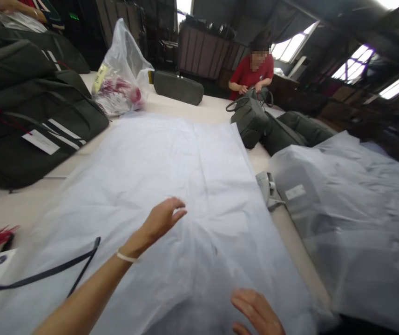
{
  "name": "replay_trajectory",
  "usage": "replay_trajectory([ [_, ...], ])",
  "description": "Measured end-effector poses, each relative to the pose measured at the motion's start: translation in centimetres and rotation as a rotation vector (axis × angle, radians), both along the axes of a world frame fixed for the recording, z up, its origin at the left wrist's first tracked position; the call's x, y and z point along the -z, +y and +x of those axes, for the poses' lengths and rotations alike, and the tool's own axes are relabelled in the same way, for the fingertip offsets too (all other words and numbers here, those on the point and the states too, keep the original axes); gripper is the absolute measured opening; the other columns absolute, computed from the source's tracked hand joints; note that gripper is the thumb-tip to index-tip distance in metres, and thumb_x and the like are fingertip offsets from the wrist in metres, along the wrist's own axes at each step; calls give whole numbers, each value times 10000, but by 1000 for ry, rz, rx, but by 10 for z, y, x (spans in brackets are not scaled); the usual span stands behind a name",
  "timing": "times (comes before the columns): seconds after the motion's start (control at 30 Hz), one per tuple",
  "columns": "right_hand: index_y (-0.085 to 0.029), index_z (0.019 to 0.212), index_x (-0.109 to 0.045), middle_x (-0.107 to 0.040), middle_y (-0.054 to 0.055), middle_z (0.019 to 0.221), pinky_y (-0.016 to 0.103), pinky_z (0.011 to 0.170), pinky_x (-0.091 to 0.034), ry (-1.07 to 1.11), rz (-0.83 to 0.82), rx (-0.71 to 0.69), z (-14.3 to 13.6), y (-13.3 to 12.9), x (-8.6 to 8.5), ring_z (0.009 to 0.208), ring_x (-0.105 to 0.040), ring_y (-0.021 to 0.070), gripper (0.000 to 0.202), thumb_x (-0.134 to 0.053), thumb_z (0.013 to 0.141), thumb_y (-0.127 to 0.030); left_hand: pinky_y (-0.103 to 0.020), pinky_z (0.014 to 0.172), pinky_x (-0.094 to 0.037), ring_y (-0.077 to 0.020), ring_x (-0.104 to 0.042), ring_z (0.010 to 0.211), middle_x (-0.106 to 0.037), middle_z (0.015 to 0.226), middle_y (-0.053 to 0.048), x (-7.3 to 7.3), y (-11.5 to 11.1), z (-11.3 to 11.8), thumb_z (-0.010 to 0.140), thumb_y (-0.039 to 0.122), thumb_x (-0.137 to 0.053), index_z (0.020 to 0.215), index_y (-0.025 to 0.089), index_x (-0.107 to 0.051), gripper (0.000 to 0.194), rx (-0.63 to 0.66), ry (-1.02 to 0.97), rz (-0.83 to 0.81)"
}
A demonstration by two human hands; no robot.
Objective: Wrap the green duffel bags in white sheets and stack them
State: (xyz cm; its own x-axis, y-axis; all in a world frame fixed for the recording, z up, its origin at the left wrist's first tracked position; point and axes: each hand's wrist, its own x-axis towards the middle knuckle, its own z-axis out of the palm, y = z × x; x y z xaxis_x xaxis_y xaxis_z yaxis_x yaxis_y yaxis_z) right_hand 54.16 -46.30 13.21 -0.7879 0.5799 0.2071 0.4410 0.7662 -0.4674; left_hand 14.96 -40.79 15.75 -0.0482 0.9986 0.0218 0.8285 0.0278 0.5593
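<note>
Sheeting [227,163] — milky white, softly creased — left grip [164,216], right grip [255,308] loosely spread.

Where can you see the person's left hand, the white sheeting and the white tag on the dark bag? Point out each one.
Left hand [162,217]: head view, back of the hand.
White sheeting [157,160]: head view, bare upper stretch.
White tag [41,142]: head view, middle of its face.

The head view looks forward and down from the near side of the table [215,110], close above the left hand [164,216] and right hand [258,311] (far windows [353,63] slope down rightward).
</note>
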Motion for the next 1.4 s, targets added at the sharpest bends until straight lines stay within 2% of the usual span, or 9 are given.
replay_trajectory([
  [0.13, -301, 1345, -556, -660, 86, 1264, 409, 922, -594, -72, -2, 79, -5, -37, 10, 1128, -648, 310, 622, -773, 769, -394, -396, 1081, -424, -237, -532, 1271, -579, 1382, -79, 35, -130, 46, 831, 288, -634, 1339, 252, -518, 522, 167, -15, -140],
  [0.23, -247, 1382, -528, -593, 121, 1355, 460, 994, -550, -162, -89, 184, -11, -60, 43, 1215, -585, 344, 772, -824, 684, -393, -460, 1163, -329, -273, -373, 1416, -398, 1538, -122, 57, -182, 76, 750, 265, -657, 1483, 225, -354, 795, 183, 50, -381],
  [0.4, -293, 1287, -605, -631, 87, 1310, 494, 1016, -519, -187, -112, 271, -25, -72, 95, 1196, -595, 348, 672, -804, 646, -262, -594, 1208, -92, -346, -124, 1493, -208, 1613, -128, 85, -208, 100, 578, 493, -800, 1518, 261, -265, 1107, 176, 125, -422],
  [0.57, -274, 942, -715, -733, 44, 1031, 419, 889, -572, -19, -40, 187, -25, -56, 99, 1001, -682, 266, 147, -631, 828, -234, -525, 1229, -137, -271, -291, 1457, -438, 1524, -48, 111, -212, 90, 751, 345, -672, 1263, 305, -590, 520, 143, 121, -276],
  [0.7, -279, 962, -729, -723, 61, 1088, 387, 868, -573, 16, -39, 73, -24, -41, 64, 1006, -683, 246, 168, -579, 886, -274, -439, 1146, -374, -263, -566, 1255, -657, 1299, -52, 90, -214, 67, 785, 264, -579, 1212, 305, -634, 432, -35, -19, -159],
  [0.87, -291, 1009, -731, -639, 70, 1302, 484, 1069, -445, 46, -84, -29, -37, -34, 12, 1266, -546, 278, 184, -580, 906, -312, -405, 943, -544, -294, -669, 1042, -745, 1081, -30, 15, -213, 33, 844, 603, -518, 1037, 249, -708, 446, -260, -546, -2],
  [1.03, -290, 990, -746, -615, 55, 1342, 532, 1142, -324, 39, -219, -184, -60, -42, 22, 1322, -492, 278, 178, -640, 870, -367, -423, 797, -593, -321, -698, 890, -760, 855, -43, -31, -212, 12, 658, 750, -635, 1009, 189, -692, 664, -553, -807, -2],
  [1.2, -288, 1059, -734, -654, 52, 1285, 473, 1161, -308, 65, -365, -276, -69, -49, 48, 1223, -581, 237, 288, -700, 827, -456, -415, 1044, -473, -298, -617, 1165, -703, 1205, -63, -36, -212, 16, 776, 538, -634, 1175, 214, -635, 514, -357, -374, -14],
  [1.4, -244, 1301, -605, -499, 100, 1460, 549, 1190, -218, 25, -254, -219, -75, -25, 60, 1408, -376, 271, 425, -549, 932, -446, -429, 1113, -384, -287, -512, 1296, -603, 1360, -94, 6, -201, 67, 710, 268, -686, 1040, 223, -679, 333, 1, 179, -190],
])
